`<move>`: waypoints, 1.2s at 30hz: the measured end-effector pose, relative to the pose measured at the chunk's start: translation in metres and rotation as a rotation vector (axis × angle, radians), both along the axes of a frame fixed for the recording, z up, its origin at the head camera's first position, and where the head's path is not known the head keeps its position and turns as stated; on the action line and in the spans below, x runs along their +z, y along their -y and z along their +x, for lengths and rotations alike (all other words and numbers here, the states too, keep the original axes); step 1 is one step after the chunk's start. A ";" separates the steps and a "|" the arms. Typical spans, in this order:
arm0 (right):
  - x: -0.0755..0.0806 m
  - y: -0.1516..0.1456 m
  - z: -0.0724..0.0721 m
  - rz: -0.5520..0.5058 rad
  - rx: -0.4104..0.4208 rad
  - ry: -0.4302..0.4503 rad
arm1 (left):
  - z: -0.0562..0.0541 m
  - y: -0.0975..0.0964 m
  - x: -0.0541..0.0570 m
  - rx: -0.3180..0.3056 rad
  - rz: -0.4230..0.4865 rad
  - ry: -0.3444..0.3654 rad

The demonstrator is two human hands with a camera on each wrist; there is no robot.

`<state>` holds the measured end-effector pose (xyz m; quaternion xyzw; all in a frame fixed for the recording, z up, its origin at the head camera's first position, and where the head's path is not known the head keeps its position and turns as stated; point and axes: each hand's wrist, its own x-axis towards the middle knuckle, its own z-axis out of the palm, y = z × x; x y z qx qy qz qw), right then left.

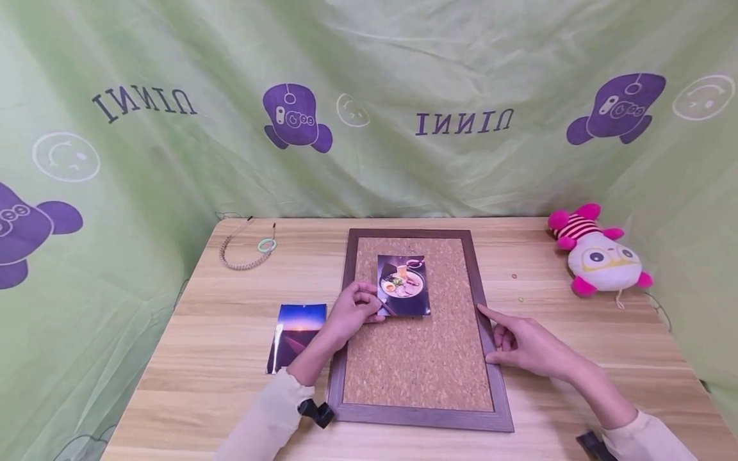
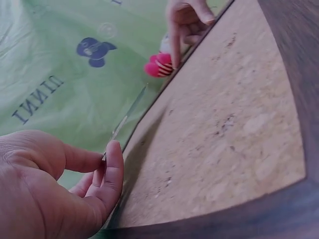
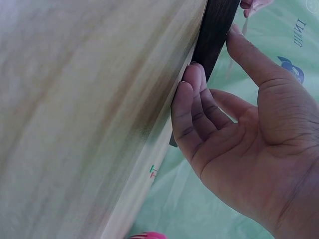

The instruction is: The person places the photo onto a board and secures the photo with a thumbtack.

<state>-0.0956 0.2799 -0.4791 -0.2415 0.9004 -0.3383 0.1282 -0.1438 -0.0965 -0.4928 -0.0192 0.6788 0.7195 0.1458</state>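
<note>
Over the corkboard (image 1: 415,365), a ramen photo (image 1: 403,285) hung pinched at its corner

Above the upper middle of the corkboard, the ramen photo lay just beyond the fingertips of the left hand (image 1: 353,312), picture side up. The hand reached across the corkboard's left edge and was nearly closed, with thumb and fingers gripping the photo's near left corner. From the left wrist, the print appeared almost edge-on, lifted off the cork at the held corner and casting a shadow there; whether its far edge touched could not be told.

At the corkboard's right edge, the right hand (image 1: 527,342) was partly open, index finger extended, the other fingers loosely bent. Its index fingertip and thumb touched the dark frame (image 1: 421,417), and it held no print.

The frame enclosed the cork panel on all four sides. Within the printed picture, a bowl contained ramen, with egg and slices of meat.

Left of the corkboard, a sunset photo (image 1: 302,320) lay on the tabletop (image 1: 207,333), partly covered by the left forearm. Beyond it, off the corkboard's far left corner, was a braided headband (image 1: 242,265) with a pale green ring (image 1: 267,246) at one end. To the corkboard's right lay two small pins (image 1: 514,276), one red, one green, and farther right a plush toy (image 1: 605,259).
</note>
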 end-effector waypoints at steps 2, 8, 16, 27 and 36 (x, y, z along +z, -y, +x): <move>0.000 0.000 0.000 -0.001 0.002 -0.002 | -0.001 -0.003 -0.002 -0.006 -0.005 -0.009; 0.000 0.001 -0.001 -0.004 0.002 -0.003 | -0.007 -0.011 -0.003 -0.006 -0.016 -0.030; -0.001 0.000 0.000 -0.008 0.002 -0.010 | -0.013 -0.014 -0.002 0.006 -0.039 -0.045; 0.000 0.001 0.000 -0.009 0.003 -0.011 | -0.003 -0.009 0.003 -0.039 -0.310 -0.209; 0.000 0.001 0.000 -0.008 0.002 -0.007 | -0.006 -0.004 0.003 -0.079 -0.692 -0.520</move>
